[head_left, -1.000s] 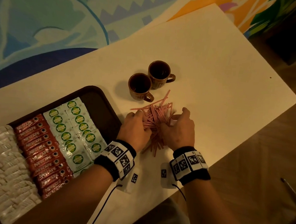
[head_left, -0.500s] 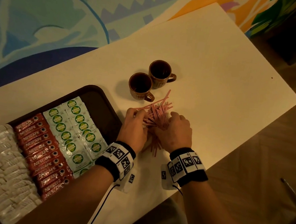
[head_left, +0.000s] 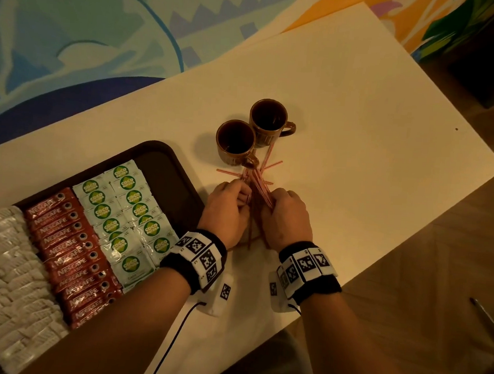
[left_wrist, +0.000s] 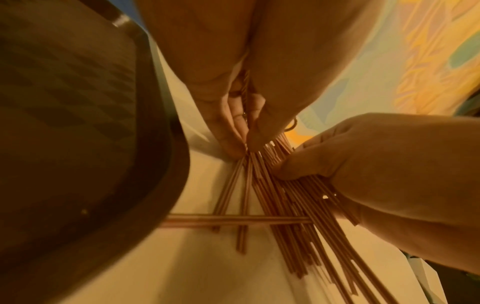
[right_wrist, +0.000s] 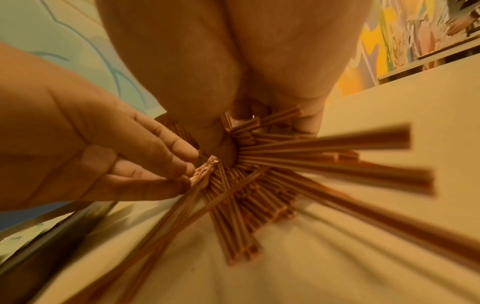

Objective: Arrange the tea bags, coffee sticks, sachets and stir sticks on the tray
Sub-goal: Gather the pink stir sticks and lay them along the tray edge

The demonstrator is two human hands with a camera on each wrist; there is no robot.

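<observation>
A bundle of red-and-white stir sticks lies on the cream table just right of the dark tray. My left hand pinches the bundle's left side and my right hand curls round its right side. In the left wrist view my left hand's fingers close on a few stir sticks. In the right wrist view the stir sticks fan out under my right hand's thumb. The tray holds white sachets, red coffee sticks and green tea bags.
Two brown cups stand just beyond the sticks, and a few stray sticks touch the nearer cup. The tray's right strip is bare. The table's front edge runs close behind my wrists.
My hands have drawn together and squeezed the spread pile of stir sticks into a narrower bundle that points away from me. A few sticks stay splayed near the cups.
</observation>
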